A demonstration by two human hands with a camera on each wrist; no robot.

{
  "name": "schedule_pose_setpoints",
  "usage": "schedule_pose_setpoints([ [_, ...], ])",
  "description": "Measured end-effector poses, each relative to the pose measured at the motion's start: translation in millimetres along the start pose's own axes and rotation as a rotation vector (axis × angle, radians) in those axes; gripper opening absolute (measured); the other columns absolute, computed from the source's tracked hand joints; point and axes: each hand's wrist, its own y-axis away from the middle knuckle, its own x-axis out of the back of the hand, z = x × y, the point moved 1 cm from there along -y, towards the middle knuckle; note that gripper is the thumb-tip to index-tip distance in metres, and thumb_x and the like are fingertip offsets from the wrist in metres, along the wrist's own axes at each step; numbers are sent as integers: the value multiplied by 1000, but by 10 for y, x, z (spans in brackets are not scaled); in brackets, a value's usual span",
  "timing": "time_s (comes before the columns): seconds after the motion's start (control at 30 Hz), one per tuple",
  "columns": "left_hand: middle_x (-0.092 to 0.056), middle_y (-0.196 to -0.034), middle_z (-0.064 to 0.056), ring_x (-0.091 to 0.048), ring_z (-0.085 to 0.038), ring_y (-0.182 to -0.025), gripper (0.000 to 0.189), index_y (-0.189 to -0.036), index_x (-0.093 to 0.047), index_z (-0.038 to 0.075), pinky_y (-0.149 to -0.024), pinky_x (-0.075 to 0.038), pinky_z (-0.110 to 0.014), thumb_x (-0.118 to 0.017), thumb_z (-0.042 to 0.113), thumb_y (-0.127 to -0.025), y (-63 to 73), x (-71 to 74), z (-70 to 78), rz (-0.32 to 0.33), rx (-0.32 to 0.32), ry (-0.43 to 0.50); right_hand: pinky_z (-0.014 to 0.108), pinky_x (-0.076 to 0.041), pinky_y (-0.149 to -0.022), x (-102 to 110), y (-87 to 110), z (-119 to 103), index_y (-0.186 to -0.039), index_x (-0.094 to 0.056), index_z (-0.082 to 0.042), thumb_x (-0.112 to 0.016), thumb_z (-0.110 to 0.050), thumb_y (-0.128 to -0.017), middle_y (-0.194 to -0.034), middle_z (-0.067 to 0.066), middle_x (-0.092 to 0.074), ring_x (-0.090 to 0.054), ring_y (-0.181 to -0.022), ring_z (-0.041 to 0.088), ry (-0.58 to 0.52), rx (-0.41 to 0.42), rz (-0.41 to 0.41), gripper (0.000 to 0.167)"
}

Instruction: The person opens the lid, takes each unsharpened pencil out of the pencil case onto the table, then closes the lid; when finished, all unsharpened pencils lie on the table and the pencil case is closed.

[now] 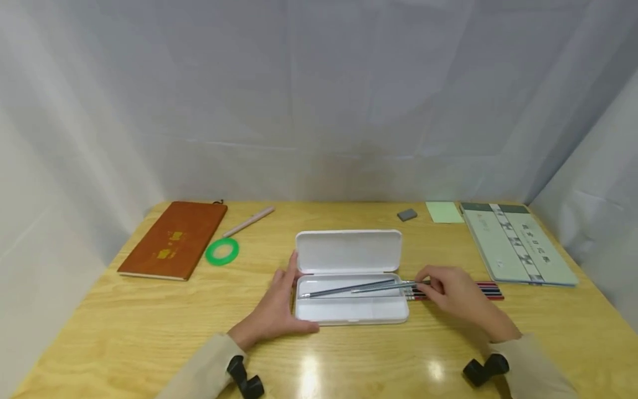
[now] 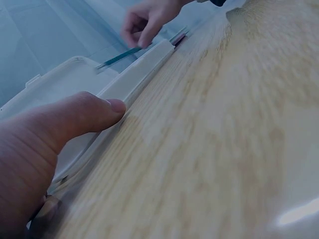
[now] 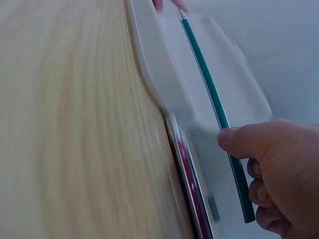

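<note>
Right hand: we see the right hand (image 1: pixel 451 291) pinching a teal pencil (image 3: pixel 207 82) between thumb and fingers; the right wrist view shows the other fingers curled in.
Teal pencil: we place it over the right part of the open case (image 1: pixel 349 313), eraser end reaching in over it; its colour is plain in both wrist views, greyer to us in the head view.
Left hand: we mark the left hand (image 1: pixel 279 307) as spread wide at the case's left end; the left wrist view gives us the thumb along the front wall.
Case: we have it mid-table between both hands, lid up at the back.
Inside: only the head view shows us a dark pencil (image 1: pixel 329 291) slanting in the back compartment; whether others lie with it, we can't tell.
Loose pencils: we find red and dark pencils (image 1: pixel 490 291) side by side just right of the case, partly under the right hand; the right wrist view shows them close up.
Farther out, left: we list tape (image 1: pixel 222 262), pen (image 1: pixel 249 220), brown notebook (image 1: pixel 174 238).
Farther out, right: we list eraser (image 1: pixel 407 214), notepaper (image 1: pixel 444 212), green notebook (image 1: pixel 510 244).
</note>
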Motion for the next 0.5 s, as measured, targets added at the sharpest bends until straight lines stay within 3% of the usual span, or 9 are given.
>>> schedule_pose_setpoints([
  [0.27, -46, -129, -2, -43, -16, -113, 146, -155, 10, 20, -102, -39, -45, -92, 44, -53, 19, 29, -10, 7, 1, -4, 17, -30, -45, 381, 476, 392, -86, -74, -15, -77, 0, -75, -55, -21, -40, -30, -49, -7, 48, -39, 101, 19],
  [0.5, -46, -129, 0, -41, -15, -111, 146, -155, 10, 20, -101, -40, -44, -91, 45, -54, -6, 1, 6, -6, -9, -9, 14, -29, -44, 505, 807, 560, -80, -73, -15, -78, -7, -77, -55, -22, -37, -30, -48, -7, 53, -110, 73, 10],
])
